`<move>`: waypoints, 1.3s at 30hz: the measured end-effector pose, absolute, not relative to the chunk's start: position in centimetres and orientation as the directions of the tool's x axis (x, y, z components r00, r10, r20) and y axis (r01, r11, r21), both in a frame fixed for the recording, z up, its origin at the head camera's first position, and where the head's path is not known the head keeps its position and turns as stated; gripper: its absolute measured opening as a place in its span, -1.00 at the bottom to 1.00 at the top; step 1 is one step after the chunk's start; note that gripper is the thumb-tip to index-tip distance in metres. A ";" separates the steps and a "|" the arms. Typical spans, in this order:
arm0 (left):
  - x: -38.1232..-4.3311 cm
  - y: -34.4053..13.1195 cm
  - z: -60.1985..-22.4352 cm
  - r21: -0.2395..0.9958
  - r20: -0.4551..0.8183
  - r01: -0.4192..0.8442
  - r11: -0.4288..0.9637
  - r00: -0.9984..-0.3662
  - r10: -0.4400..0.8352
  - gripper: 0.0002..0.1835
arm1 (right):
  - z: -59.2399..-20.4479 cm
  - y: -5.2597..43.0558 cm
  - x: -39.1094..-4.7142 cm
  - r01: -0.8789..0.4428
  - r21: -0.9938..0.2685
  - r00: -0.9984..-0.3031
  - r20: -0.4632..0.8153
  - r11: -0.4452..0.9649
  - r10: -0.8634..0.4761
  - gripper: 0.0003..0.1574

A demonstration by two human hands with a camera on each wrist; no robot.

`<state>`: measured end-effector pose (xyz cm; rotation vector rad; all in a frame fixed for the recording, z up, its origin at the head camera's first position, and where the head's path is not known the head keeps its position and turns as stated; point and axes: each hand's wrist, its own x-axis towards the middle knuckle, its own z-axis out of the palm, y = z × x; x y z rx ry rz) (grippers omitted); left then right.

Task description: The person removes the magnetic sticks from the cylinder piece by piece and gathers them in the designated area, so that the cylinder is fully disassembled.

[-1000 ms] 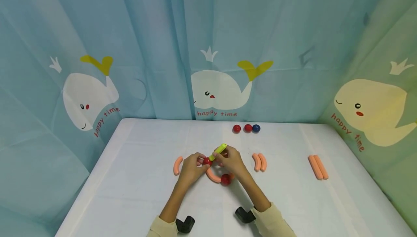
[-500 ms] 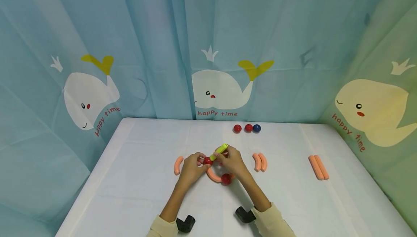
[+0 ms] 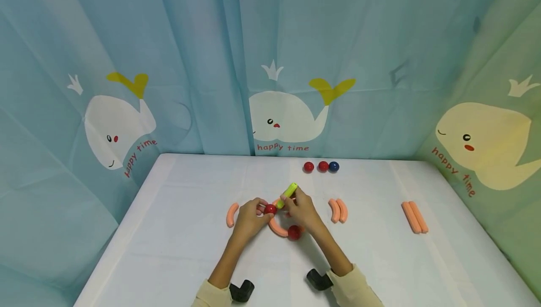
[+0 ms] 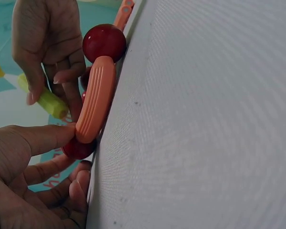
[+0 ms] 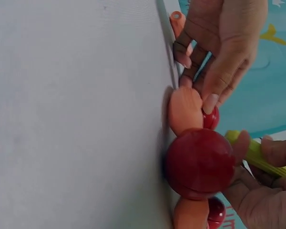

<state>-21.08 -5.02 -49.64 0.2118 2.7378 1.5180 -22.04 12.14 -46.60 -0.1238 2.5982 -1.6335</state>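
On the table before me lies a ring of curved orange pieces (image 3: 277,228) joined by red balls. My left hand (image 3: 248,218) holds the ring's left red ball (image 3: 270,209) between thumb and fingers. In the left wrist view its thumb touches the end of a ribbed orange piece (image 4: 96,100). My right hand (image 3: 302,209) pinches a yellow-green stick (image 3: 288,195), tilted, its lower end just beside and above that ball. The ring's near red ball (image 5: 200,162) shows large in the right wrist view. Parts of the ring's far side are hidden by my right hand.
A loose curved orange piece (image 3: 232,215) lies left of my hands, two more curved pieces (image 3: 338,211) to the right. Farther right are two straight orange sticks (image 3: 415,217). Two red balls (image 3: 323,166) and a blue ball (image 3: 334,166) sit near the table's back edge, before the curtain (image 3: 203,63).
My right hand has drawn the yellow-green stick slightly up and right, so a small gap now shows between its lower end and the red ball. My left hand keeps its place.
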 end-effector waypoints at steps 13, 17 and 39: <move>-21.0 -5.0 -49.7 0.852 0.058 0.106 0.512 -0.992 0.109 -0.70 | -46.5 12.5 -22.1 -0.031 -0.921 -0.990 -0.024 0.387 -0.137 -0.77; -21.1 -5.0 -49.8 0.849 0.064 0.111 0.516 -0.992 0.107 -0.70 | -46.3 12.8 -21.9 -0.037 -0.911 -0.992 -0.016 0.411 -0.123 -0.75; -21.0 -4.9 -49.8 0.836 0.073 0.120 0.535 -0.991 0.109 -0.70 | -42.5 23.0 -21.1 -0.132 -0.740 -0.988 0.156 0.659 -0.023 -0.55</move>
